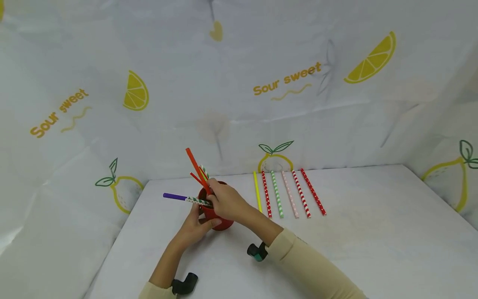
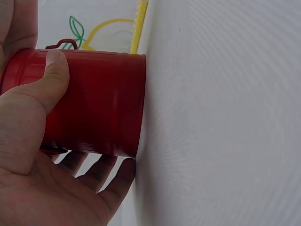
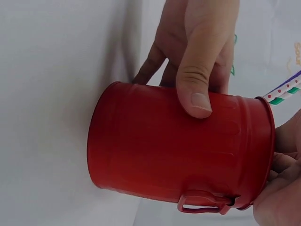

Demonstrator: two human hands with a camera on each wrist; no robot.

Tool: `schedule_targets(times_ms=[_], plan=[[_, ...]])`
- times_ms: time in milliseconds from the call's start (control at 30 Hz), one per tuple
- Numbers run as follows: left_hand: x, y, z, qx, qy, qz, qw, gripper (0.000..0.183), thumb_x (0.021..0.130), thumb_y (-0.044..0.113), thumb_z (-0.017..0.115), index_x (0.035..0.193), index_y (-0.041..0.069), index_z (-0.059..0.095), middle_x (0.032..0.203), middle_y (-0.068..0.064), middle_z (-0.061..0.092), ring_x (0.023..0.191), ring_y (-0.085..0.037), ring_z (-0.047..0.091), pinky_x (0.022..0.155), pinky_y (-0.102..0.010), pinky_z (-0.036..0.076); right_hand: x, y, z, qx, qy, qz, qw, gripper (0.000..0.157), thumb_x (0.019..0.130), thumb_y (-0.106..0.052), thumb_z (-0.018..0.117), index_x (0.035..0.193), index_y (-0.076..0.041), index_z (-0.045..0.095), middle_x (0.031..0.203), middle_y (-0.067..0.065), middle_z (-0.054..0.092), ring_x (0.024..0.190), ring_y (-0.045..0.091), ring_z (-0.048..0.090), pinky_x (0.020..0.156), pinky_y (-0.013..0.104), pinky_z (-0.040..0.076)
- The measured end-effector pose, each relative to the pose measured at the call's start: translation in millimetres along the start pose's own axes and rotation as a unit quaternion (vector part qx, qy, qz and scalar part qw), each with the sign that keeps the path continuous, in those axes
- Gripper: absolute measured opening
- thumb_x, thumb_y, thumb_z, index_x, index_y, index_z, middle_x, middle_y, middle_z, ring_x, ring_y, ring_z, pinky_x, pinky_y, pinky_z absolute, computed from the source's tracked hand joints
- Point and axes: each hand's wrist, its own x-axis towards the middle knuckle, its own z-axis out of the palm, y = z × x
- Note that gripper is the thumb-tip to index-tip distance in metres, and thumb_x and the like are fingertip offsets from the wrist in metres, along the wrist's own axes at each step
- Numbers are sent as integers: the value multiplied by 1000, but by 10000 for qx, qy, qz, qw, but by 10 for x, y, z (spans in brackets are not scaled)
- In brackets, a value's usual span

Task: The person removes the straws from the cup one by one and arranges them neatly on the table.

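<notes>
A small red metal bucket [image 1: 220, 222] with side handles stands on the white table. My left hand [image 1: 195, 228] grips its side, thumb on the near wall and fingers around the other side; the left wrist view shows this hand [image 2: 51, 155] close up. At the bucket's mouth is my right hand [image 1: 228, 202], fingers bent in over the rim. Orange straws [image 1: 193, 160] rise beside those fingers, and a purple straw [image 1: 174, 196] and a green-patterned white straw [image 1: 196, 201] lean out to the left. The right fingertips are hidden, so I cannot tell whether they pinch a straw.
Several straws lie in a spaced row right of the bucket, among them a yellow straw [image 1: 257, 192], a green-striped straw [image 1: 277, 194] and a red dotted straw [image 1: 313, 192]. Behind the table [image 1: 373, 207] hangs a lemon-printed white sheet [image 1: 209, 104].
</notes>
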Motion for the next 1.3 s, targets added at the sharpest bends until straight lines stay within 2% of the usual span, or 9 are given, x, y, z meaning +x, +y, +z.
schedule_targets(times_ms=[167, 400, 500, 600, 733, 900, 1067, 1200, 1300], plan=[[10, 19, 17, 38, 26, -112, 9999, 87, 85, 26, 81, 153, 14, 27, 147, -8, 46, 134, -32, 45, 100, -49, 49, -25, 32, -35, 779, 167, -1, 9968, 28, 99, -2, 59, 126, -2, 50, 103, 9, 67, 91, 19, 66, 85, 36, 58], [15, 20, 0, 7, 22, -81, 10000, 89, 85, 25, 82, 154, 19, 25, 149, -5, 45, 136, -30, 44, 102, -50, 47, -28, 21, -84, 1688, 585, -226, 9837, 28, 102, -1, 55, 128, 1, 45, 100, 13, 66, 88, 20, 65, 79, 29, 58], [18, 17, -5, -21, 34, -90, 10000, 89, 85, 25, 82, 154, 18, 25, 149, -6, 45, 136, -31, 44, 102, -50, 47, -33, 9, -115, 1927, 837, -308, 9772, 24, 102, 0, 53, 125, 0, 44, 100, 15, 65, 88, 22, 65, 76, 30, 58], [19, 13, -4, -20, 65, -124, 9999, 90, 84, 27, 83, 153, 17, 26, 148, -7, 46, 136, -31, 45, 102, -49, 47, -44, 25, -133, 2171, 1044, -398, 9697, 22, 102, 1, 51, 122, -1, 44, 102, 19, 63, 87, 29, 64, 75, 37, 59], [17, 16, -2, -39, 105, -167, 9998, 90, 83, 27, 84, 152, 16, 27, 147, -8, 47, 135, -31, 45, 101, -48, 49, -69, 38, -172, 2538, 1277, -479, 9576, 22, 103, 2, 49, 123, -2, 42, 105, 23, 61, 93, 36, 64, 82, 44, 59], [10, 24, 5, -43, 138, -235, 9996, 92, 82, 29, 84, 153, 17, 27, 149, -8, 46, 136, -32, 44, 101, -49, 48, -124, 54, -255, 3026, 1548, -563, 9388, 23, 103, 0, 50, 125, -1, 41, 108, 25, 59, 102, 41, 64, 86, 46, 58], [9, 14, 12, 1, 186, -226, 9996, 92, 82, 31, 84, 153, 16, 27, 149, -9, 45, 136, -34, 44, 100, -49, 49, -205, 52, -382, 3293, 1815, -751, 9236, 26, 102, -1, 53, 125, 2, 40, 105, 26, 58, 98, 46, 63, 83, 45, 59], [8, 3, 14, -9, 178, -168, 9997, 93, 82, 30, 85, 153, 17, 27, 149, -8, 45, 136, -32, 44, 100, -47, 50, -277, 51, -479, 3325, 1958, -869, 9185, 27, 101, 0, 55, 124, 3, 40, 102, 23, 58, 93, 48, 63, 78, 43, 60], [2, -6, 10, -9, 195, -220, 9996, 93, 82, 31, 85, 153, 16, 26, 149, -9, 45, 136, -33, 44, 99, -48, 50, -336, 63, -536, 3254, 2030, -865, 9195, 28, 100, 2, 56, 124, 3, 41, 100, 22, 59, 90, 42, 65, 76, 43, 61]])
